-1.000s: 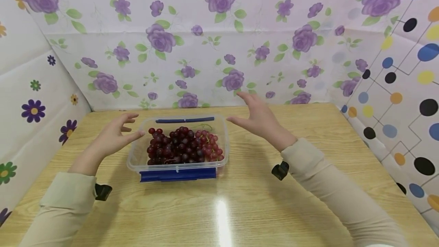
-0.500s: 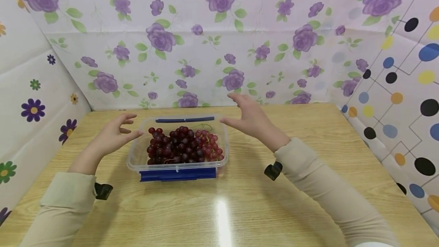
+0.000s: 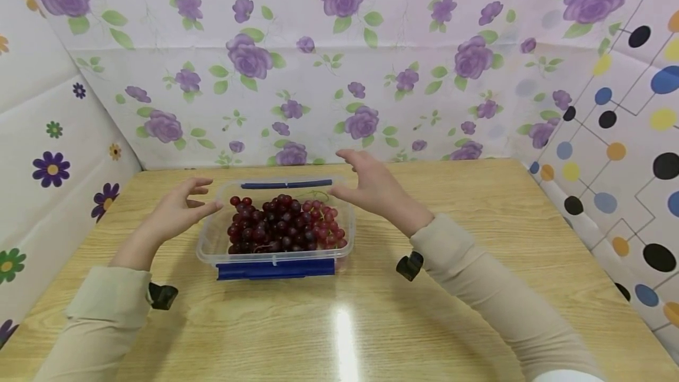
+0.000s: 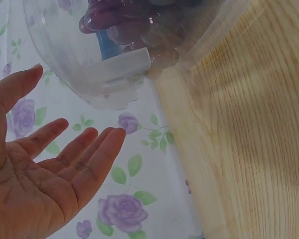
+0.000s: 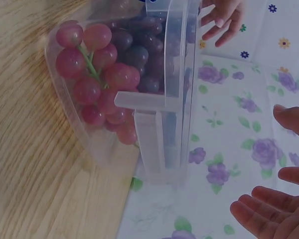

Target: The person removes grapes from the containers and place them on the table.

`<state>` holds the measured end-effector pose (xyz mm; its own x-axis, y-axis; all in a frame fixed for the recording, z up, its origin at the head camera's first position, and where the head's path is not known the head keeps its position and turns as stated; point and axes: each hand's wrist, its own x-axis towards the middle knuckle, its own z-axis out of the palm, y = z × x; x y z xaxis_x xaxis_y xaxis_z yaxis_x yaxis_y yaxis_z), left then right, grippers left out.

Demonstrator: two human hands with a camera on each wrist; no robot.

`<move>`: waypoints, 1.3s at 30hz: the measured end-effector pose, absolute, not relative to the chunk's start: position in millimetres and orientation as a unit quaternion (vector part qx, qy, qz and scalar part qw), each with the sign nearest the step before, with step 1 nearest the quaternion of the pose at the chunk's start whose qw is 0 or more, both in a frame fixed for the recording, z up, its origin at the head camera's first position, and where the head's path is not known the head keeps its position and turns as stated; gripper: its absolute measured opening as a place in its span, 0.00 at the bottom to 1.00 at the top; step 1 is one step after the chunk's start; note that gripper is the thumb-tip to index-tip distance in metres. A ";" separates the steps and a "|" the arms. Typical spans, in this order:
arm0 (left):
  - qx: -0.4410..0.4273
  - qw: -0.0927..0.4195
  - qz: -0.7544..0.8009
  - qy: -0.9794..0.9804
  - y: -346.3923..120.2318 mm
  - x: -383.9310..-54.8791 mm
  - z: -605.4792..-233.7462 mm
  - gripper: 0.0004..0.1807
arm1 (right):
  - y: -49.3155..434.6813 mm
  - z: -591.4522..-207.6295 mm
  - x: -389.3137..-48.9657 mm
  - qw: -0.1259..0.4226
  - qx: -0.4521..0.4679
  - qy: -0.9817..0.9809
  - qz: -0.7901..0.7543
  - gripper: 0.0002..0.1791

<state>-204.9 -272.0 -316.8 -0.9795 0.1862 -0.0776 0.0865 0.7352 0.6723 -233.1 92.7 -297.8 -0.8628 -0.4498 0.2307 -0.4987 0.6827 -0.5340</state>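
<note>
A clear plastic food container (image 3: 212,243) with blue clip strips on its front and back sides stands on the table. Dark red grapes (image 3: 278,223) fill its middle, and a lighter pink bunch of grapes (image 3: 325,226) lies at its right end. My left hand (image 3: 177,211) hovers beside the container's left end, fingers loosely bent and thumb apart. On the other side, my right hand (image 3: 373,187) is above the back right corner, its thumb overlapping the rim in the head view. Both wrist views show bare palms with nothing in them, apart from the container wall.
The wooden table (image 3: 477,240) extends around the container on all sides. Behind it hangs a cloth with purple flowers (image 3: 302,75). Patterned cloths also close off the left and right sides.
My right hand has moved left and slightly down, from beside the container to over its back right corner. My left hand and the grapes have hardly moved.
</note>
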 end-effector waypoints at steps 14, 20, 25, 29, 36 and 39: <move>0.073 0.072 0.377 0.921 -269.3 -207.7 -323.1 0.38 | 75.6 -303.1 -231.1 0.018 0.260 -0.921 0.290 0.39; 0.070 0.080 0.381 0.918 -270.2 -206.8 -324.1 0.38 | 69.3 -306.8 -230.0 0.009 0.265 -0.924 0.277 0.39; 0.074 0.081 0.381 0.918 -273.0 -207.9 -326.8 0.38 | 65.7 -309.5 -229.1 0.014 0.271 -0.924 0.271 0.37; 0.075 0.088 0.392 0.913 -276.1 -207.7 -328.8 0.37 | 63.1 -311.1 -227.9 0.016 0.273 -0.923 0.269 0.36; 0.083 0.095 0.404 0.906 -281.3 -208.2 -331.7 0.33 | 58.1 -313.7 -227.3 -0.005 0.261 -0.927 0.267 0.35; 0.083 0.102 0.410 0.903 -283.2 -208.3 -333.5 0.33 | 56.4 -314.4 -227.3 -0.014 0.259 -0.928 0.267 0.35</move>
